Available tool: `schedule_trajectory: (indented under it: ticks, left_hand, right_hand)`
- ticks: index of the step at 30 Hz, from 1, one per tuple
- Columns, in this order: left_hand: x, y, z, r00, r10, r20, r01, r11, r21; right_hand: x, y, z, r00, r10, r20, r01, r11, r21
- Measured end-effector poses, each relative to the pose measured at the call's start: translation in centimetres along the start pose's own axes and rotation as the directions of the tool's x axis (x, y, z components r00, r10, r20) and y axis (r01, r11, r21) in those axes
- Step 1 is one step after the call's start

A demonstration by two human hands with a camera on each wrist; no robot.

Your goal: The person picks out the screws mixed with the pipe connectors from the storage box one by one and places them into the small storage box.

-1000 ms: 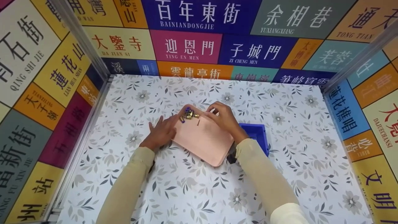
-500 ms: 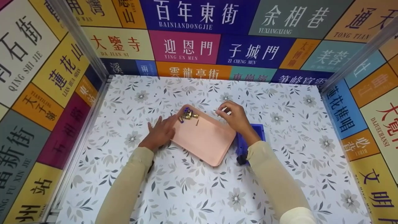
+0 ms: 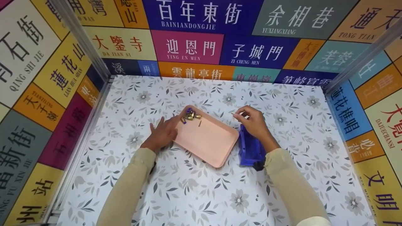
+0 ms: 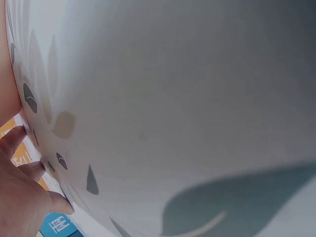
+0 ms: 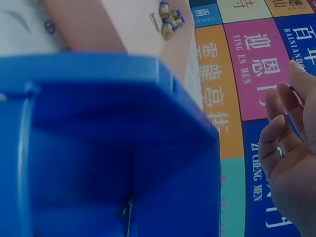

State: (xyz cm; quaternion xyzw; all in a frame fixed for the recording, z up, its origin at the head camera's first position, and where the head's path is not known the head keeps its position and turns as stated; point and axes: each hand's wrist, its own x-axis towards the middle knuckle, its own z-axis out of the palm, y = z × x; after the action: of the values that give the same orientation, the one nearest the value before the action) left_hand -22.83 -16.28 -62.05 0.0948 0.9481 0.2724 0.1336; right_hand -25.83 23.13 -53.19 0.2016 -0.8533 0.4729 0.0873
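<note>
A pink tray point(image 3: 205, 138) lies at a slant on the table. Near its far-left corner sit several small brass fittings point(image 3: 192, 115) with blue ends, plus a single screw point(image 3: 199, 123). My left hand point(image 3: 161, 133) rests along the tray's left edge, fingers spread, some fingertips down on the tabletop in the left wrist view. Raised beyond a blue bin point(image 3: 251, 150), my right hand point(image 3: 252, 119) pinches a tiny dark piece point(image 5: 291, 89) at its fingertips; its kind cannot be told. Thin metal pieces point(image 5: 129, 212) lie inside the bin.
The bin stands just right of the tray, partly under my right wrist. A white tabletop point(image 3: 188, 194) with leaf print surrounds both. Sign-printed panels point(image 3: 191, 47) wall in the back and sides.
My right hand has moved right, from over the tray's far edge to beyond the blue bin, uncovering the tray's right side. The left hand and tray stay in place.
</note>
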Motion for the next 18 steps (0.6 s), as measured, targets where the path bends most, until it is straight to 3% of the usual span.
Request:
schedule_trajectory:
  ticks: [8,18]
  left_hand:
    - [0.2,0.0,0.1,1.0,0.018,-0.013,-0.017,0.999,0.037]
    - [0.2,0.2,0.1,1.0,-0.02,0.001,0.02,1.0,0.019]
  right_hand:
    - [-1.7,1.2,-2.2,0.998,0.057,-0.024,-0.057,0.998,-0.005]
    - [-4.2,0.8,-4.1,0.995,0.091,-0.048,-0.094,0.994,-0.056]
